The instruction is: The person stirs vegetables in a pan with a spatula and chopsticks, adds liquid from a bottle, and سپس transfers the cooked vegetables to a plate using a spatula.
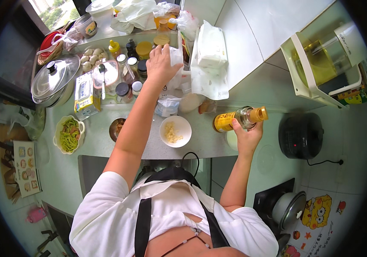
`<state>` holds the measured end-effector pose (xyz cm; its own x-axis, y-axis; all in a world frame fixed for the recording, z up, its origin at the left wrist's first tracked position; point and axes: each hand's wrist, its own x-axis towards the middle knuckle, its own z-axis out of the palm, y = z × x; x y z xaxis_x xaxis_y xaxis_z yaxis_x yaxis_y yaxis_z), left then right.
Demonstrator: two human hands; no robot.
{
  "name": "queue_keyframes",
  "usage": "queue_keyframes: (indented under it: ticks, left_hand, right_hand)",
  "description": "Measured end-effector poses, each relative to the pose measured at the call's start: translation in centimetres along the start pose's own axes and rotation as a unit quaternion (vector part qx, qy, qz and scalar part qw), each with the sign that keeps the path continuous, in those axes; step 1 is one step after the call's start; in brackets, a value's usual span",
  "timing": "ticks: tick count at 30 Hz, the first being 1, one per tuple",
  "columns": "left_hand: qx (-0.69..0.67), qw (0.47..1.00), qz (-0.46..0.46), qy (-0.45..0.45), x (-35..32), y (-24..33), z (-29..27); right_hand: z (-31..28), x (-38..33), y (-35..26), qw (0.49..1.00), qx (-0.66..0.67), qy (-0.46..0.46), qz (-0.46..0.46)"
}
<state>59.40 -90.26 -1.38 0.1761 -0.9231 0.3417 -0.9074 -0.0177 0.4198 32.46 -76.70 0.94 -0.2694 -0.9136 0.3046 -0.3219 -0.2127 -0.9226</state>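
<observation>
My right hand (pixel 247 136) is wrapped round a glass bottle (pixel 225 121) with a yellow label and a yellow cap. The bottle is tilted, its cap pointing right. My left hand (pixel 161 66) reaches across the counter to the crowded jars at the back, fingers stretched and thumb apart. Its fingertips are just in front of a gold-lidded jar (pixel 161 40), and I cannot tell whether they touch it. Between my arms stands a white bowl (pixel 184 137) with chopped pale pieces, perhaps garlic. A small metal bowl (pixel 114 130) is partly hidden by my left forearm.
Several spice jars (pixel 124 91) and a yellow-topped squeeze bottle (pixel 114 48) crowd the back. On the left are a lidded pot (pixel 55 79) and a bowl of green strips (pixel 69 135). A tissue pack (pixel 211 47) lies behind; a black cooker (pixel 300 135) stands at right.
</observation>
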Motion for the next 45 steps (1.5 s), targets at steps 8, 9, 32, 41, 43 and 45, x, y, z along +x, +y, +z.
queue_keyframes:
  ticks: [8, 9, 32, 41, 43, 45]
  left_hand:
    - [0.006, 0.999, -0.037, 0.003, 0.2, -2.6, 2.5]
    - [-0.004, 1.0, -0.026, 0.011, 0.1, -2.6, 2.3]
    - [-0.322, 0.913, 0.09, 0.232, 4.8, 6.4, -10.3]
    - [-0.305, 0.943, -0.044, 0.125, -7.2, -6.6, -5.7]
    - [-0.309, 0.942, -0.089, 0.097, -9.5, -7.6, -6.0]
    - [-0.327, 0.934, -0.119, 0.085, -11.3, -8.6, -6.0]
  right_hand:
    - [0.0, -1.3, -0.3, 1.0, 0.017, -0.002, -0.006]
    - [-0.1, -1.3, -0.4, 1.0, 0.015, 0.001, -0.003]
    - [-1.1, -2.5, -2.6, 0.999, -0.01, 0.042, 0.004]
    - [3.5, -2.6, -3.9, 0.997, 0.068, -0.021, -0.022]
    - [5.5, -2.3, -4.0, 0.994, 0.109, -0.018, -0.022]
    - [8.0, -1.7, -4.4, 0.99, 0.13, -0.035, -0.038]
